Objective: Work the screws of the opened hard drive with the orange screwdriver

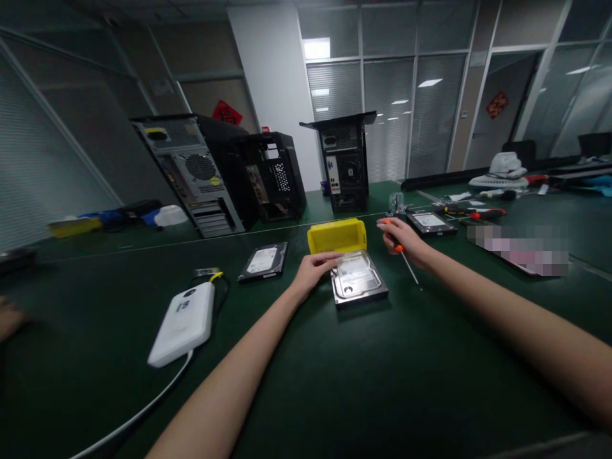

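A silver hard drive [357,280] lies flat on the dark green table in front of me. My left hand [313,271] grips its far left corner, with the fingers stretched over the top and the thumb along the side. To the right of the drive, my right hand [405,241] is closed round the orange and black handle of a screwdriver [410,269]. The shaft points down toward me, its tip apart from the drive. Just behind the drive stands a yellow open case [337,237]. A second hard drive [264,261] lies to the left, a third [430,222] beyond my right hand.
A white power bank [184,324] with a cable lies on the left. Computer cases [191,172] stand at the back, including one [347,166] with a raised panel. Pliers [482,214] and a partly blurred flat object [521,252] are on the right. Another person's hand [9,317] shows at the left edge.
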The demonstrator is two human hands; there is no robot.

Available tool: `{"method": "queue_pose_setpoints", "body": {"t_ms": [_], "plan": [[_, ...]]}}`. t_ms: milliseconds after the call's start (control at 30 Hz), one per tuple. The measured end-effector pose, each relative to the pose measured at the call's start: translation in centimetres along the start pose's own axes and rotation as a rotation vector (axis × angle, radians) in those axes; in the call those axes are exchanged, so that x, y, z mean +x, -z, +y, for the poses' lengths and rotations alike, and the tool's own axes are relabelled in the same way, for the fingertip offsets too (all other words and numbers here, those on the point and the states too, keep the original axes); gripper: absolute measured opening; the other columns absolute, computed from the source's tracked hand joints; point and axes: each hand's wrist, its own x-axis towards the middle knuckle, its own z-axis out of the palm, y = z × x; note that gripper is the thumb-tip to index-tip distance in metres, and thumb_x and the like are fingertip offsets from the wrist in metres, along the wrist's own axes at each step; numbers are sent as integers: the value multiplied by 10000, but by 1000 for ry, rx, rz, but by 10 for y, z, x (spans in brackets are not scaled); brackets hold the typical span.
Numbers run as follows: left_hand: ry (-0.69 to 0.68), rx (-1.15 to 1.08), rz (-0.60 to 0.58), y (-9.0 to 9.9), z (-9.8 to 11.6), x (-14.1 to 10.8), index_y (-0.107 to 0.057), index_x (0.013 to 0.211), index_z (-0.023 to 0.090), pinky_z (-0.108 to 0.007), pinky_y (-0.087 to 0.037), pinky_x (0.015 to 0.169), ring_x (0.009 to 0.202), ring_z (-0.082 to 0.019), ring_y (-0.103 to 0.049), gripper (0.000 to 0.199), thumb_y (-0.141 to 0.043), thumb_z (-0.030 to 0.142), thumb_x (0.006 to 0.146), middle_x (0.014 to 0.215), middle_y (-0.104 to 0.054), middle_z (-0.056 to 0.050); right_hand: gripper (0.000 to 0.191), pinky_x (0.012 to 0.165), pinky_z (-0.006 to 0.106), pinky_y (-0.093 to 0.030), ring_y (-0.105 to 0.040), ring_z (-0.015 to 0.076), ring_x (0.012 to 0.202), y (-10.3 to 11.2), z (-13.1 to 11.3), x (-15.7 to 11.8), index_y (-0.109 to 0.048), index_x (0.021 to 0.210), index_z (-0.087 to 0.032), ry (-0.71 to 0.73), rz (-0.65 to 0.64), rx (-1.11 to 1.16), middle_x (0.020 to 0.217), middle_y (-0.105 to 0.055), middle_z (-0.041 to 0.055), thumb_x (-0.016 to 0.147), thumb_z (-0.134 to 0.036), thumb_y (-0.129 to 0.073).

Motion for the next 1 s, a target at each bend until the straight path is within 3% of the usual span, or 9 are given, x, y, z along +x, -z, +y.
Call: {"method": "queue_pose_setpoints", "body": {"t_ms": [133,267,367,433,567,667,733,833,1000], "plan": [[5,9,5,0,0,0,-735,1035,145,-344,-443,969,1054,-240,-635,354,-718,344,743,1092,-715,-112,323,351,176,-217,-275,50,331,2,2,-26,-508,975,-174,-59,-88,10,407,-357,-109,785,-423,-584],[11,-8,8,1,-1,0,-731,1047,146,-338,-473,917,1012,-244,-649,382,-717,375,741,1085,-718,-104,300,376,169,-255,-375,49,384,-25,-13,-41,-544,1039,-162,-74,-335,-147,482,-449,-80,803,-336,-608],[3,-11,-2,1,-1,-1,-735,1033,149,-333,-479,908,1006,-242,-651,372,-719,374,738,1086,-718,-102,290,384,165,-270,-360,47,382,-37,-18,-52,-527,1064,-163,-104,-378,-145,473,-429,-89,842,-346,-563],[-17,3,4,0,-2,-1,-740,1022,151,-330,-476,915,1006,-240,-652,357,-717,365,737,1077,-721,-99,294,387,160,-270,-367,48,390,-33,-14,-55,-516,1057,-172,-155,-346,-134,477,-427,-90,842,-366,-564],[-64,69,57,-1,1,-1,-754,982,152,-318,-490,856,929,-240,-668,340,-725,369,722,984,-746,-92,320,354,159,-225,-277,43,336,-10,8,-46,-500,983,-192,-211,-158,1,421,-370,-113,796,-435,-595],[-129,174,112,-5,13,-2,-764,942,167,-293,-489,737,798,-214,-662,312,-715,394,734,886,-753,-73,361,358,150,-218,-269,46,339,4,26,-35,-462,977,-208,-199,-56,75,405,-363,-120,764,-458,-610],[-212,275,110,-12,26,-5,-770,897,192,-292,-470,737,811,-207,-648,247,-698,384,759,884,-749,-62,374,368,147,-230,-278,49,351,8,32,-30,-443,1006,-222,-181,-37,98,419,-375,-119,774,-480,-581],[-295,386,35,-29,45,-14,-770,837,219,-320,-453,791,882,-226,-631,194,-697,384,766,900,-742,-56,377,370,146,-238,-276,51,351,7,34,-29,-433,1030,-226,-162,-30,112,418,-379,-120,785,-484,-558],[-312,438,-160,-60,63,-28,-770,805,237,-330,-447,781,845,-229,-634,165,-685,375,777,859,-740,-44,415,355,151,-242,-292,53,326,3,33,-32,-443,1032,-210,-160,-42,90,407,-404,-118,762,-486,-596]]}}
